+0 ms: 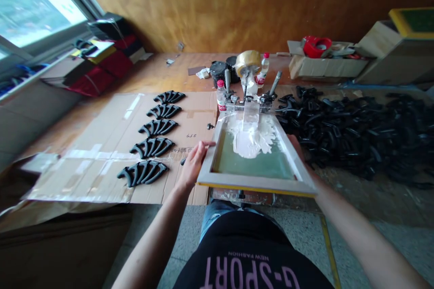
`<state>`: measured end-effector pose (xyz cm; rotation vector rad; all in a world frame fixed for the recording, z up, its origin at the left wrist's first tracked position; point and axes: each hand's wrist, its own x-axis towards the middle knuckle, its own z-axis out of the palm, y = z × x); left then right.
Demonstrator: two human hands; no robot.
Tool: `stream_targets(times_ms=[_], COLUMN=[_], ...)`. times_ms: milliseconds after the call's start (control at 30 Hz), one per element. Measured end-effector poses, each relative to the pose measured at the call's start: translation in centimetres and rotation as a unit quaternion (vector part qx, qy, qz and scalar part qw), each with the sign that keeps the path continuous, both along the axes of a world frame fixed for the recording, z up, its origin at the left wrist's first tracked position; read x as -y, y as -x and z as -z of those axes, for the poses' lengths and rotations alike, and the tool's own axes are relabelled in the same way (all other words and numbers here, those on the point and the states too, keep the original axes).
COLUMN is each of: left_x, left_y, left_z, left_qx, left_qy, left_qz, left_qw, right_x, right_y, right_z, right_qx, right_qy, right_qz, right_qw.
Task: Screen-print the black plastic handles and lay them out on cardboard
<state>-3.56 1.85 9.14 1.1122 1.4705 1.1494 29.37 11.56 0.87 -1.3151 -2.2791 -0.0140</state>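
Note:
A wooden-framed printing screen with green mesh and a smear of white ink sits tilted up in front of me, hinged on a metal clamp. My left hand grips the frame's left rail, fingers curled over its edge. My right hand is mostly hidden behind the frame's right rail, at its outer side. Several groups of black curved plastic parts lie in a column on flattened cardboard to the left.
A large heap of the same black parts covers the floor on the right. Bottles, a tape roll and black pots stand behind the clamp. Cardboard boxes sit at the back right, red bags under the window at left.

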Motion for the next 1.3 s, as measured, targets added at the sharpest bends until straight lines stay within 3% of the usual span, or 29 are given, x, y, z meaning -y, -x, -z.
stream_targets(times_ms=[100,167,233,367,533,600,733,867,933,1000,1133,1233,1300], left_x=[1.5,1.6,1.2,0.7,0.9,1.0,1.1,1.1,1.1,1.1,1.3,0.9,-0.3], left_y=[0.3,0.1,0.0,0.2,0.3,0.1,-0.2,-0.3,-0.2,-0.1,0.1,-0.2,-0.8], left_z=[5.3,8.1,10.0,11.4,11.6,11.5,11.0,10.8,10.7,10.1,6.3,1.9,-1.0], left_qx=[-0.001,-0.006,-0.027,-0.064,-0.068,-0.062,-0.04,-0.023,-0.013,0.0,0.009,0.025,0.053], left_qy=[0.086,0.107,0.118,0.124,0.12,0.117,0.117,0.118,0.121,0.124,0.097,0.053,-0.004], left_qz=[0.002,-0.007,-0.009,-0.011,-0.024,-0.03,-0.039,-0.041,-0.034,-0.019,-0.007,-0.031,-0.055], left_qw=[0.996,0.994,0.993,0.99,0.99,0.991,0.992,0.992,0.992,0.992,0.995,0.998,0.997], right_x=[-3.1,-4.6,-5.1,-2.3,1.8,1.9,2.1,3.9,3.9,2.6,-2.9,-6.8,-8.1], right_y=[0.5,3.2,6.3,9.2,6.7,6.2,6.8,6.7,6.8,7.5,8.2,5.0,1.7], right_z=[-2.3,-3.5,-4.1,-3.1,-2.7,-3.2,-2.6,-0.9,-1.2,-2.6,-6.1,-7.4,-7.0], right_qx=[-0.058,-0.05,-0.006,0.093,0.136,0.12,0.069,0.064,0.054,0.027,-0.028,-0.066,-0.098], right_qy=[-0.054,-0.05,0.006,0.12,0.118,0.138,0.097,0.075,0.093,0.107,0.091,0.068,0.06], right_qz=[0.099,0.079,0.027,-0.052,-0.248,-0.268,-0.192,-0.236,-0.234,-0.191,-0.074,0.022,0.061], right_qw=[0.992,0.994,1.0,0.987,0.952,0.946,0.974,0.967,0.966,0.975,0.993,0.995,0.991])
